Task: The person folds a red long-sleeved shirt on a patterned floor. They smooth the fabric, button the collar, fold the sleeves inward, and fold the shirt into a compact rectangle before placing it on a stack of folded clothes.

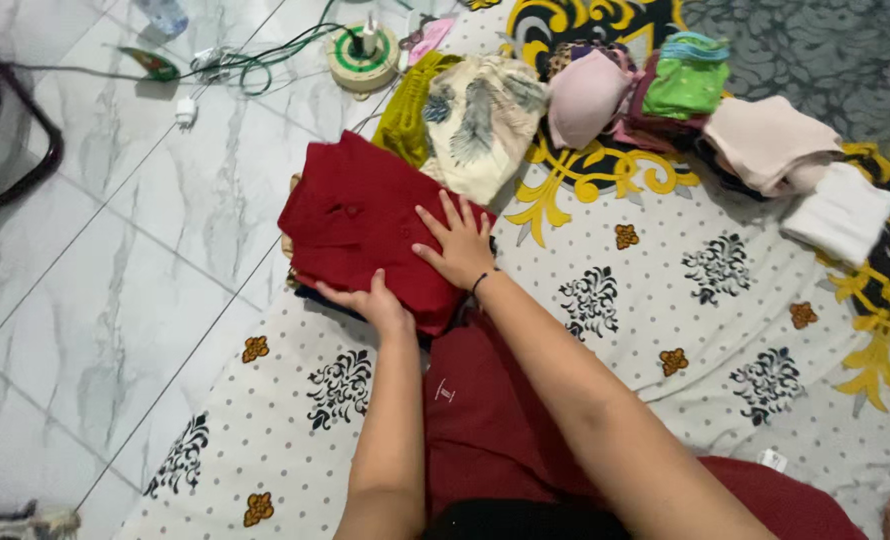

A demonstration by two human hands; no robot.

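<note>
Left grip [377,305] curled, right grip [458,245] flat
</note>
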